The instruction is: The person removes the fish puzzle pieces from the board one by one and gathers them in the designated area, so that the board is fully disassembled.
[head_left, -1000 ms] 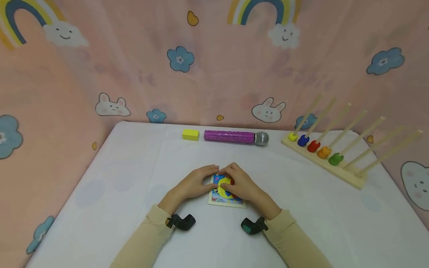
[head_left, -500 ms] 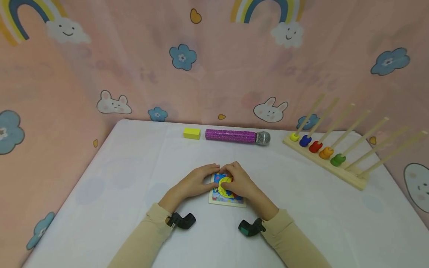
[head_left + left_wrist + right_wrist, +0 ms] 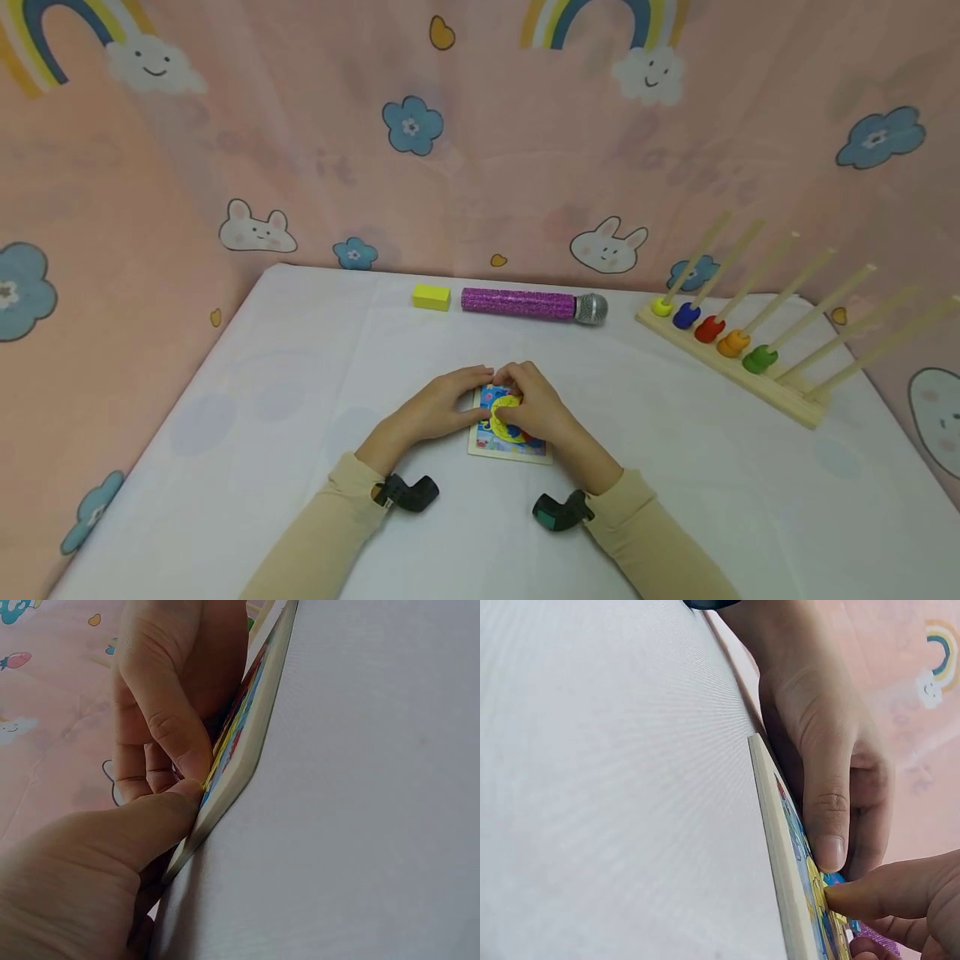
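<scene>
L hand [image 3: 431, 410] & R hand [image 3: 534, 410] are both on a small pic board [image 3: 504, 438], blue w/ a yellow shape, lying on the white counter [image 3: 300, 375] just below ctr of the head view; each grip is clamped on it, thumb tips close tog. over the yellow part, fingers bent at the far edge. Abt ctr of frame, a yellow block [image 3: 431, 297] sits just beside a purple glitter mic [image 3: 525, 305], w/ a wooden peg stand [image 3: 723, 364] & its colored beads at mid-right. Pink backdrop [image 3: 495, 183] w/ bunnies, flowers etc. fills the top.
</scene>
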The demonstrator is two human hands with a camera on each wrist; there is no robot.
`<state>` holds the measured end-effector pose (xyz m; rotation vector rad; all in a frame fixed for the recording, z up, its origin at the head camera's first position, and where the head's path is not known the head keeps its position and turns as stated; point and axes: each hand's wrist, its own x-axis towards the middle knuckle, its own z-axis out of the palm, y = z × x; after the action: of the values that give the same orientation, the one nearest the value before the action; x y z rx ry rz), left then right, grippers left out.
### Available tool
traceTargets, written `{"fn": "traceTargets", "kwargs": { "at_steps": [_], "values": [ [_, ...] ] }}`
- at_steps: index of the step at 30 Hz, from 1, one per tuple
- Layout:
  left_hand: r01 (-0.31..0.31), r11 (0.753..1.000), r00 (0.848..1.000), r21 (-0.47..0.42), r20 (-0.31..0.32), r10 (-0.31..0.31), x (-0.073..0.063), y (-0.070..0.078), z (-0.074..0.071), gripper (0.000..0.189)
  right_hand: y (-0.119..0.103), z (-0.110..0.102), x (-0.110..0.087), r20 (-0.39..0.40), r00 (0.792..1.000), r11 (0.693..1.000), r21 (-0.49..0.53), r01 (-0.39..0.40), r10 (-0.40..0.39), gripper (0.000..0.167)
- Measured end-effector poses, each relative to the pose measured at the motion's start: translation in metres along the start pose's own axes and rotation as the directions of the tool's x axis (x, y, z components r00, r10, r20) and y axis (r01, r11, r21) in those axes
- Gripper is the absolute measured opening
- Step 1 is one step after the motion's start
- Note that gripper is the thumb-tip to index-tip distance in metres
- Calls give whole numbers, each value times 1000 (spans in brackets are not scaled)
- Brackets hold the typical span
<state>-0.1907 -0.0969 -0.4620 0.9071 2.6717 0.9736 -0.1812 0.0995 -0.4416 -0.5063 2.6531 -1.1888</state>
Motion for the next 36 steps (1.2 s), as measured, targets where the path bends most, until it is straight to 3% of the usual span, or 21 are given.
{"fn": "traceTargets", "kwargs": {
  "at_steps": [17,24,36],
  "values": [
    [-6,1000,1000,19,-10,7,-2,-1,0,59,4,7,-4,-115,993,1000,-8,5,-6,29],
    [4,1000,1000,21,-8,-4,0,2,-1,60,9,2,-5,-101,994,999,-7,35,-35,29],
    [14,1000,1000,18,-1,-14,-1,2,-1,60,7,-18,-8,-78,997,999,-38,10,-13,29]
  ]
}}
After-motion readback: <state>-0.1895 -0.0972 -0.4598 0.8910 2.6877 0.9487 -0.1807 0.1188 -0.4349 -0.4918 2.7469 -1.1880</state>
